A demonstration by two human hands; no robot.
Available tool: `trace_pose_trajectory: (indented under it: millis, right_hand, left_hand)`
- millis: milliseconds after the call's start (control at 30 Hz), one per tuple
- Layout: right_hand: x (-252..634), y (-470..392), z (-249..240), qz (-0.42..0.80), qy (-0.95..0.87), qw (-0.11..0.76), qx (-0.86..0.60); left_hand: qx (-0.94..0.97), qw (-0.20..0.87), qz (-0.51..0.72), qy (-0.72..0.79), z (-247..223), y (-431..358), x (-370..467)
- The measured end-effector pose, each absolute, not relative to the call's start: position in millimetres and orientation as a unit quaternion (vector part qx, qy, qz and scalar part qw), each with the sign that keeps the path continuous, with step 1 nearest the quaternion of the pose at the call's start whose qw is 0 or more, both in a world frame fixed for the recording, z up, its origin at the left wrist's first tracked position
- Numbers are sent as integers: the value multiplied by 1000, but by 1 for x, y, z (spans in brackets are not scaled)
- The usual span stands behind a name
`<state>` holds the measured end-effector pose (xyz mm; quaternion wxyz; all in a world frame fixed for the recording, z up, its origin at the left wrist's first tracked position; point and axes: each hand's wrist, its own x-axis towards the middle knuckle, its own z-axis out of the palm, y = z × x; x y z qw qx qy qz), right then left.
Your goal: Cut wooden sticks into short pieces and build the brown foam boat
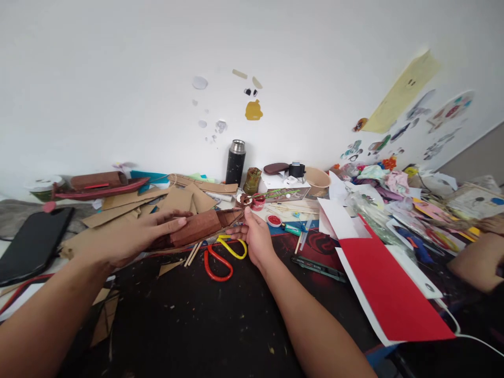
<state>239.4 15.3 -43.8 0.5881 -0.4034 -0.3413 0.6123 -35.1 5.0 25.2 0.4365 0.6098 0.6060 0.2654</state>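
Observation:
A brown-painted cardboard model boat (199,228) with a curved cabin roof lies between my two hands, a little above the black table. My left hand (157,231) grips its left end, thumb along the roof; its far fingers are hidden behind the boat. At the pointed right tip, my right hand (254,236) pinches the hull between thumb and fingers. Just below the boat are scissors with one red handle (218,268) and one yellow handle (236,249); their blades are hidden. Thin wooden sticks (192,254) lie beside them. A pot of brown paint (244,199) stands behind the tip.
Cardboard scraps (183,202) and a red model boat (102,191) lie at back left, near a black phone (33,244). A black flask (235,163) stands by the wall. On the right are a utility knife (318,268), red card (389,289) and another person's arm (478,262).

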Motion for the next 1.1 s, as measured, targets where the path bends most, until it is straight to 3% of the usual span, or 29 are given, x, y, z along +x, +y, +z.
trace_pose_trajectory:
  millis: [133,300,900,1100]
  right_hand:
    - [239,16,-44,637,-333,565,-405]
    - [236,16,-44,654,-327,554,-399]
    - [228,4,-40,725,-339,504,-323]
    - [228,6,-41,713,-330,524,-328]
  left_hand:
    - [482,570,316,585,21,4,-28]
    - [440,628,359,531,15,6,-26]
    - [558,584,283,518,18,2,-26]
    - [567,562,278,534,17,5,-31]
